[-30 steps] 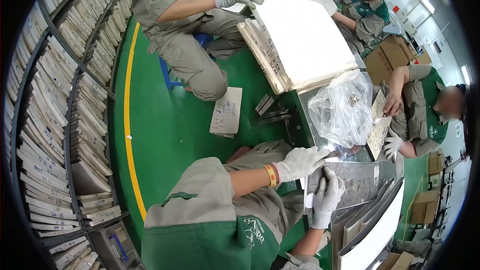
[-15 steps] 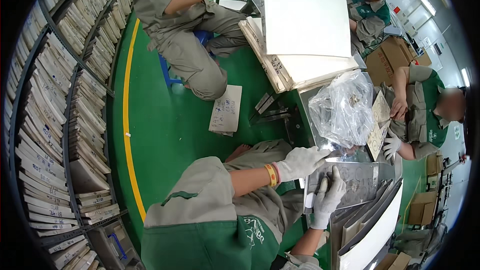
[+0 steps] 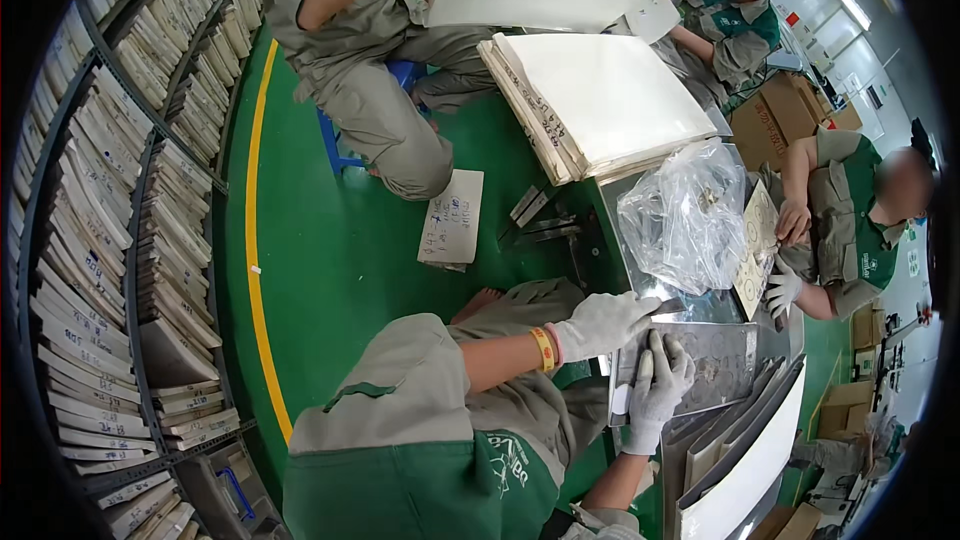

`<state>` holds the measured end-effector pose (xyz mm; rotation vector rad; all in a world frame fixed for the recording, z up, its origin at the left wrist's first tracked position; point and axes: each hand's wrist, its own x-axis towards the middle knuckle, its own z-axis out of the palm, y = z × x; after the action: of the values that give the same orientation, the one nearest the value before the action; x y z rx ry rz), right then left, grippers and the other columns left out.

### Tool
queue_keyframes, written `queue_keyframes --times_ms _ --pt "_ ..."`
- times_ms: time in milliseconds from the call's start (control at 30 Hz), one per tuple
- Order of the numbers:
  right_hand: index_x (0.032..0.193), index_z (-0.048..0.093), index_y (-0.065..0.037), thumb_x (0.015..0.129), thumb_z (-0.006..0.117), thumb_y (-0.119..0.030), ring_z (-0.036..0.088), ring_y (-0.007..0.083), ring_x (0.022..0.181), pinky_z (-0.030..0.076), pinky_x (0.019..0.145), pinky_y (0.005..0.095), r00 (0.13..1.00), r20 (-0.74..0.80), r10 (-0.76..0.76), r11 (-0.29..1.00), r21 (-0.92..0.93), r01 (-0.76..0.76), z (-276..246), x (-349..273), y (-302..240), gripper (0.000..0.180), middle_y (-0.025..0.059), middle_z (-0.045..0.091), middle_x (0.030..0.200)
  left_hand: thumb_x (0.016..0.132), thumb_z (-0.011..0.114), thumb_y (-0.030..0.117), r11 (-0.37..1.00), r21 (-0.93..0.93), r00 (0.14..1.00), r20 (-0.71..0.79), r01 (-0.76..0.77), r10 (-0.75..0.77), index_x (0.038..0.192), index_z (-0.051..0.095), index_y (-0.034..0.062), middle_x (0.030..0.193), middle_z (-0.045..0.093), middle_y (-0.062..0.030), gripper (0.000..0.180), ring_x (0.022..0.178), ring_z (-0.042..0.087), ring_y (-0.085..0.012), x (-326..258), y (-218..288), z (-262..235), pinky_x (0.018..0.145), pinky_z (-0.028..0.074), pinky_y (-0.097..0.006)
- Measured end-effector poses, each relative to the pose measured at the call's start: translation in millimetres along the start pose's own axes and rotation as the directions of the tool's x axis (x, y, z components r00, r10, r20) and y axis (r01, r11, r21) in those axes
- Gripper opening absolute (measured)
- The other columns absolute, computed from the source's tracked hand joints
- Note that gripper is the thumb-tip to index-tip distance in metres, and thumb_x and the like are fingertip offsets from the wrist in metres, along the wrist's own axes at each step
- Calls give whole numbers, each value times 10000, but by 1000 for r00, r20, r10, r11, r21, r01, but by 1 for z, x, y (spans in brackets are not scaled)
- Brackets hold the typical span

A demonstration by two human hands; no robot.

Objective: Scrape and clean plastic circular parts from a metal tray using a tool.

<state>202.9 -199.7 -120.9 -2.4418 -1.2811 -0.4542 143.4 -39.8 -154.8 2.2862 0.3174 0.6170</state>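
Observation:
My left hand (image 3: 603, 326), in a white glove, is closed at the left edge of the metal table (image 3: 618, 202). A small, thin, dark metallic piece (image 3: 668, 307) juts from its fingertips; its kind is unclear. Under my hands lies a grey flat plate (image 3: 722, 360) with rows of round outlines. My right hand (image 3: 660, 385), also gloved, rests on the plate's left part with its fingers stretched out and nothing visible in them. A crumpled clear plastic bag (image 3: 685, 220) with small pieces inside sits just beyond the plate.
Upright boards (image 3: 745, 460) lean close to my right arm. Farther off are a stack of white boards (image 3: 610, 100) and a co-worker's cream board (image 3: 757, 240) with circles. Co-workers sit at the far left and right. Shelves of boards (image 3: 95, 290) line the left; a marked board (image 3: 452, 218) lies on the floor.
My right fingers have shifted slightly on the plate. My left hand has barely moved. The co-worker at the far left has lifted a large white board off the stack and moved it away.

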Motion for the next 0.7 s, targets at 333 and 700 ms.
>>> queue_keyframes --times_ms 333,700 --pt "1052 706 -110 870 613 -152 565 300 956 437 878 414 999 39 35 988 147 -40 -4 10 6 209 106 628 1003 943 511 337 1000 1 1000 -8 -3 3 1285 537 181 890 625 -141 377 649 652 -314 -2 -1 1 556 532 -426" --pt "908 690 -123 810 680 -167 593 309 824 455 720 424 984 65 167 978 119 -174 7 28 14 108 90 613 890 955 495 335 1000 7 1000 1 -17 17 1288 511 183 857 596 -139 367 650 643 -314 1 -2 4 534 521 -421"
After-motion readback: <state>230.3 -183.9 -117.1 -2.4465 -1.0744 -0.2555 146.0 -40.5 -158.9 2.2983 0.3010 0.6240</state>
